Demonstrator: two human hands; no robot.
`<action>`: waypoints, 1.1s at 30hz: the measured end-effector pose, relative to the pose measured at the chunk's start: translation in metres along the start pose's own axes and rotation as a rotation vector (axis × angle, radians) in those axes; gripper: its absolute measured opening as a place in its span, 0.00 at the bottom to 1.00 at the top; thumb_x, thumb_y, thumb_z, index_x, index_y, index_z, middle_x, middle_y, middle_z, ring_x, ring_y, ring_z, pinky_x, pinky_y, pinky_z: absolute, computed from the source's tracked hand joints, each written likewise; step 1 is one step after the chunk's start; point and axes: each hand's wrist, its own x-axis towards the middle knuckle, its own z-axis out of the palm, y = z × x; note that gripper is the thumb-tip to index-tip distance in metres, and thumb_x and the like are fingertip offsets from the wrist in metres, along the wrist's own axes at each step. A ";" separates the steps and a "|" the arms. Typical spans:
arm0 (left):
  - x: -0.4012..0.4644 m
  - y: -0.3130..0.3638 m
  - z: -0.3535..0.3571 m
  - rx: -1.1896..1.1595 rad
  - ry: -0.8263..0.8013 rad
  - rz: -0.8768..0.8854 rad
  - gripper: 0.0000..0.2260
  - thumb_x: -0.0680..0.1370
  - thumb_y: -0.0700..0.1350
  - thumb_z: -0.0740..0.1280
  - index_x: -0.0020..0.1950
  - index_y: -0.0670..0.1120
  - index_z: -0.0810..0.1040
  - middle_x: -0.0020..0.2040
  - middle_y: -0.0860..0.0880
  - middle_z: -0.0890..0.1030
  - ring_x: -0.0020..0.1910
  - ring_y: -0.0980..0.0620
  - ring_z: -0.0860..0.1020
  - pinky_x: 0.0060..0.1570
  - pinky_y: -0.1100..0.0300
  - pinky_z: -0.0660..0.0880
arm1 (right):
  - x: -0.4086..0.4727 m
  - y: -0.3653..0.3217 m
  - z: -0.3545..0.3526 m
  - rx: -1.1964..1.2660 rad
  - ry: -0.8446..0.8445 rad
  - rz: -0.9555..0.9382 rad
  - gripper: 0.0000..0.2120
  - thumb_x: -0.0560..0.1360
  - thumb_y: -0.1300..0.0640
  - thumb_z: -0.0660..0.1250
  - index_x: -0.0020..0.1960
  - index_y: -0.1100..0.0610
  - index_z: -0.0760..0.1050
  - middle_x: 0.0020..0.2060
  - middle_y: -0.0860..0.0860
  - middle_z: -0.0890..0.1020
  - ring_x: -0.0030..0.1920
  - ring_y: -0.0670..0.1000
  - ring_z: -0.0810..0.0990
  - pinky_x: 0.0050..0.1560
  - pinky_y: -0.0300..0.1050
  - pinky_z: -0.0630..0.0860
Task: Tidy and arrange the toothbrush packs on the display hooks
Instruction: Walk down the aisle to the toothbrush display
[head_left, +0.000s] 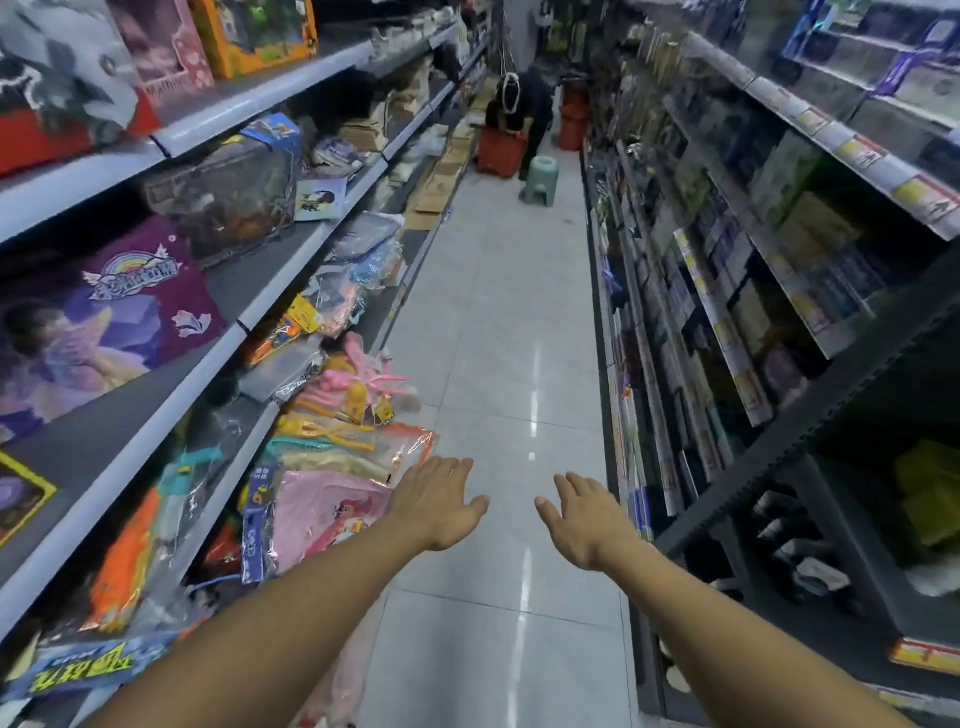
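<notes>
Both arms stretched forward over the aisle floor (498, 322), palms down. Left hand (439, 499) fingers straight and spread, holds nothing, hovers near the edge of the bagged toys (332, 499) that spill off the low left shelf, not clearly touching. Right hand (584, 517) also flat, fingers relaxed, empty, over bare tile, near the right shelving (727, 312).

Toothbrush packs: can't pick them out here. Left shelves carry toy boxes and bags; right side is hanging and stacked packs, too blurred to name. Display hooks not identifiable either. Likely somewhere on the right racks, but that's a guess.

Far down the aisle a person (522, 106) bends over a red basket (498, 150), green stool (540, 179) beside.

Handling judgement: such packs should be light, card back with thin plastic blister, fairly stiff but bends and creases if squeezed; glossy, a bit slippery. Best pinched at the card top near the hang hole, thumb in front, fingers behind, then slid along the hook. No force needed; blister dents easily.
</notes>
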 end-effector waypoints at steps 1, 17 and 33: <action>0.013 -0.001 -0.002 0.006 -0.002 0.008 0.32 0.83 0.63 0.55 0.83 0.48 0.61 0.80 0.47 0.68 0.79 0.45 0.64 0.77 0.48 0.60 | 0.011 0.003 -0.002 0.007 -0.004 0.009 0.35 0.85 0.36 0.43 0.85 0.57 0.50 0.84 0.55 0.55 0.83 0.58 0.53 0.83 0.55 0.51; 0.270 0.052 -0.090 0.029 -0.030 -0.014 0.32 0.85 0.62 0.55 0.85 0.47 0.57 0.83 0.46 0.64 0.81 0.44 0.63 0.77 0.48 0.60 | 0.237 0.100 -0.105 0.057 -0.005 0.005 0.35 0.85 0.38 0.45 0.84 0.59 0.53 0.83 0.56 0.57 0.82 0.59 0.55 0.82 0.55 0.53; 0.482 0.058 -0.150 -0.040 -0.042 -0.072 0.32 0.85 0.62 0.54 0.85 0.47 0.57 0.82 0.45 0.65 0.80 0.44 0.63 0.78 0.47 0.61 | 0.438 0.163 -0.202 -0.011 -0.025 -0.035 0.32 0.86 0.39 0.45 0.81 0.59 0.58 0.80 0.56 0.63 0.79 0.59 0.60 0.80 0.54 0.56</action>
